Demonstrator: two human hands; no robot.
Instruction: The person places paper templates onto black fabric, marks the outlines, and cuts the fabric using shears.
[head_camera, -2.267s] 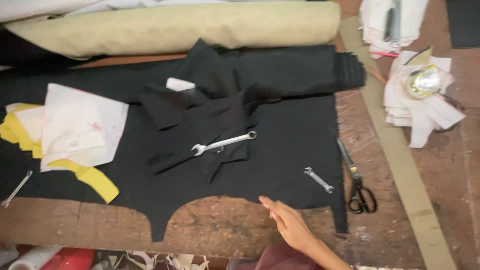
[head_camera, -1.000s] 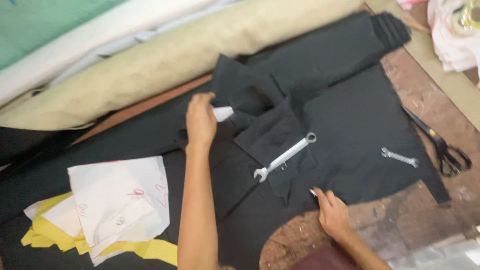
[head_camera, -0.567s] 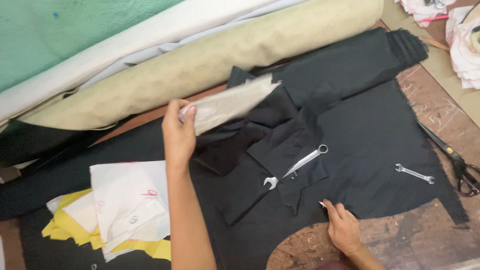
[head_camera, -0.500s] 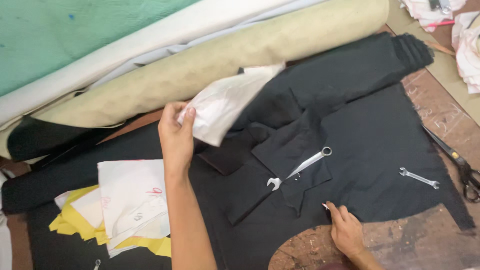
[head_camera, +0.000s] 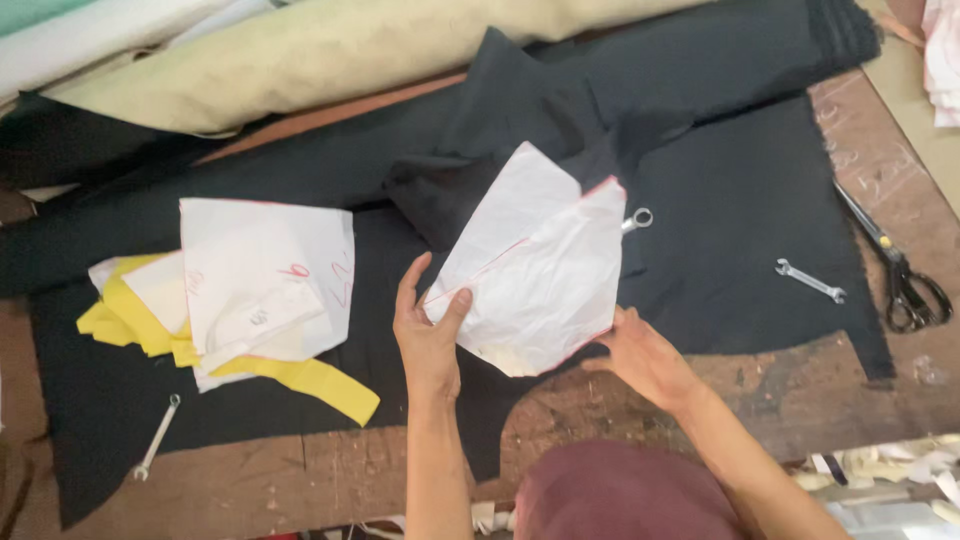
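Fingers of the left hand pinch the left edge of a white paper pattern piece edged in red; the right hand grips its lower right edge. The piece is held above the black fabric spread on the wooden table. A stack of white and yellow pattern pieces with red markings lies to the left. A small wrench and black scissors lie to the right.
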